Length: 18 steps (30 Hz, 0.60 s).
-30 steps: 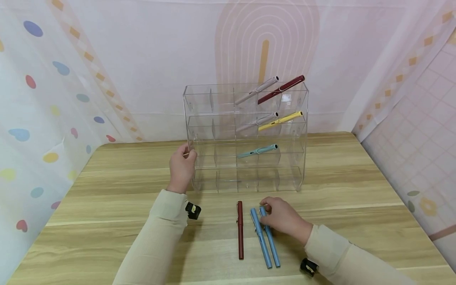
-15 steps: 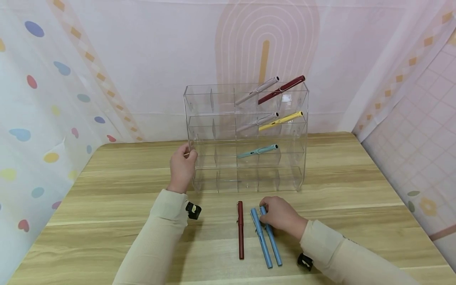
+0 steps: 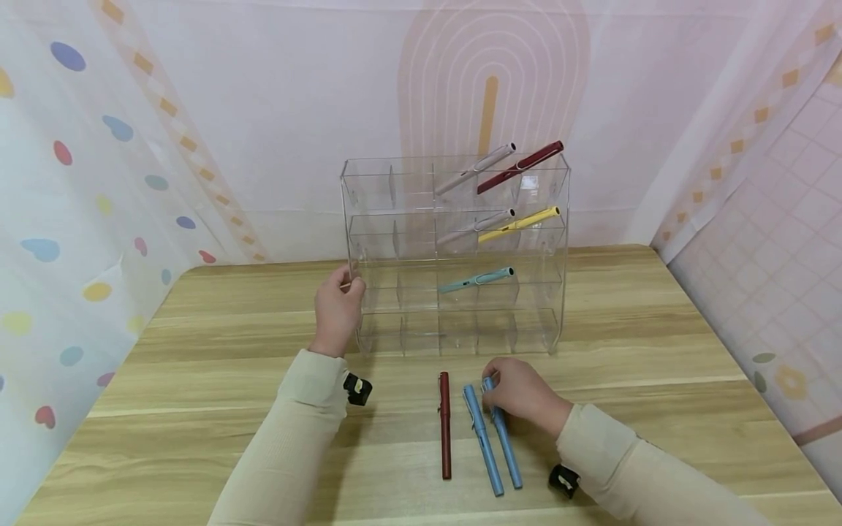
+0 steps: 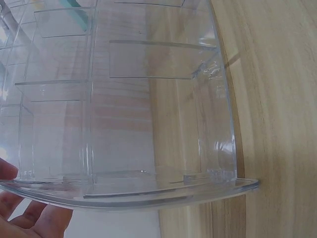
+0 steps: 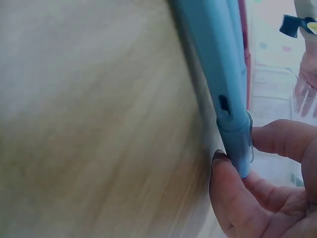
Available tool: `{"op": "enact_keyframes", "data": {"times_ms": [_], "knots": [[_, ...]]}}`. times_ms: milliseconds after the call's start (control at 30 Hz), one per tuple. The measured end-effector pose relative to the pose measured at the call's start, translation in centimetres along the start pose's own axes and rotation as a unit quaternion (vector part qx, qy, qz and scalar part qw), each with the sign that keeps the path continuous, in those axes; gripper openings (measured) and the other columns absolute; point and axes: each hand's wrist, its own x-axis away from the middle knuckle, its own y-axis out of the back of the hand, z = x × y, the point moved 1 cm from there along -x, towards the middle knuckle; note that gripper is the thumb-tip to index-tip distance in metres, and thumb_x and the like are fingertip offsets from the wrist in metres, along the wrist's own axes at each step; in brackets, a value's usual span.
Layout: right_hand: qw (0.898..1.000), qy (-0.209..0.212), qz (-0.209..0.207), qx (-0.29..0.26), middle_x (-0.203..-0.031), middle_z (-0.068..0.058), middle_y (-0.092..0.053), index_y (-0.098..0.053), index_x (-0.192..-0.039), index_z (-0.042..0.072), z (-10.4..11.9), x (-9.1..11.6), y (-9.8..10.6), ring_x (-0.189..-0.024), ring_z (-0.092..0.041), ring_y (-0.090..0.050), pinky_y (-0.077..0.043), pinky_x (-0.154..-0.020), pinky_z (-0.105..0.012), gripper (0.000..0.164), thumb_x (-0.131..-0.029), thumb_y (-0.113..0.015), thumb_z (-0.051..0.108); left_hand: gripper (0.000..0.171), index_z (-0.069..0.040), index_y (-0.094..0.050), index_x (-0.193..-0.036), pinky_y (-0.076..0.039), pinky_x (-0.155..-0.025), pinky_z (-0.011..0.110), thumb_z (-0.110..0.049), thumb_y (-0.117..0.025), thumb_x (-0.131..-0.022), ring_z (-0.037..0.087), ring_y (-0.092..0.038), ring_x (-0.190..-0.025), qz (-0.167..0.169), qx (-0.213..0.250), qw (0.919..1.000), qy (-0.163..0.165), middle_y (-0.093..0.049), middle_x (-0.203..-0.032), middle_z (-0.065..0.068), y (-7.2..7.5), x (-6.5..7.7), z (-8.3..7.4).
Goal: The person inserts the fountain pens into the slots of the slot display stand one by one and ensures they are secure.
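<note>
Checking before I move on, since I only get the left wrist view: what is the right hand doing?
Observer: The right hand pinches a blue pen near its clip end.
Operator: Understood. What lies beside that pen on the table?
Observer: In the head view, a second blue pen lies just left of it, with a dark red pen further left.
Operator: And which pens are in the top tier of the clear rack?
Observer: Two, both slanting: a pale pen and, to its right in the head view, another dark red pen.
</note>
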Motion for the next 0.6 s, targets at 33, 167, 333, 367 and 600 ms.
{"op": "enact_keyframes", "data": {"times_ms": [33, 167, 333, 367, 600], "knots": [[1.0, 0.0, -0.003, -0.007, -0.073, -0.003, -0.057, -0.064, -0.097, 0.0, 0.0, 0.0, 0.1, -0.06, -0.014, -0.05, -0.043, -0.055, -0.027, 0.022, -0.075, -0.068, -0.001, 0.034, -0.001, -0.058, -0.125, -0.048, -0.081, 0.036, -0.012, -0.043, -0.096, 0.029, -0.055, -0.118, 0.0, -0.001, 1.0, 0.0, -0.059, -0.125, 0.016, 0.0, 0.0, 0.0], [0.999, 0.002, -0.019, -0.03, -0.072, -0.004, -0.055, -0.063, -0.095, 0.001, 0.2, -0.1, 0.6, -0.058, -0.014, -0.048, -0.041, -0.052, -0.026, 0.02, -0.076, -0.068, -0.001, 0.035, -0.001, -0.057, -0.126, -0.048, -0.083, 0.036, -0.012, -0.042, -0.097, 0.029, -0.054, -0.118, 0.002, -0.001, 1.0, 0.005, -0.059, -0.125, 0.016, 0.0, 0.0, 0.0], [0.997, 0.001, -0.035, -0.065, -0.079, -0.006, -0.055, -0.062, -0.099, 0.0, 0.5, 0.0, 1.5, -0.061, -0.015, -0.049, -0.044, -0.054, -0.027, 0.022, -0.078, -0.065, 0.0, 0.035, -0.001, -0.057, -0.127, -0.047, -0.089, 0.04, -0.012, -0.042, -0.097, 0.029, -0.053, -0.119, 0.005, 0.001, 1.0, 0.007, -0.058, -0.127, 0.017, 0.0, -0.1, 0.1], [0.997, 0.002, -0.037, -0.073, -0.08, -0.007, -0.055, -0.062, -0.101, -0.001, 0.5, 0.0, 1.8, -0.061, -0.015, -0.05, -0.045, -0.054, -0.028, 0.023, -0.078, -0.064, 0.0, 0.035, -0.001, -0.057, -0.127, -0.047, -0.09, 0.041, -0.012, -0.043, -0.097, 0.029, -0.053, -0.118, 0.004, 0.002, 1.0, 0.005, -0.058, -0.127, 0.017, 0.0, -0.1, 0.1], [0.991, 0.013, -0.058, -0.12, -0.089, -0.011, -0.056, -0.058, -0.109, -0.006, 0.7, 0.3, 3.7, -0.067, -0.016, -0.054, -0.049, -0.059, -0.03, 0.028, -0.082, -0.061, 0.002, 0.036, -0.001, -0.057, -0.128, -0.047, -0.094, 0.043, -0.013, -0.044, -0.096, 0.03, -0.053, -0.119, -0.001, 0.004, 1.0, 0.001, -0.058, -0.128, 0.018, 0.0, -0.1, 0.0]]}}
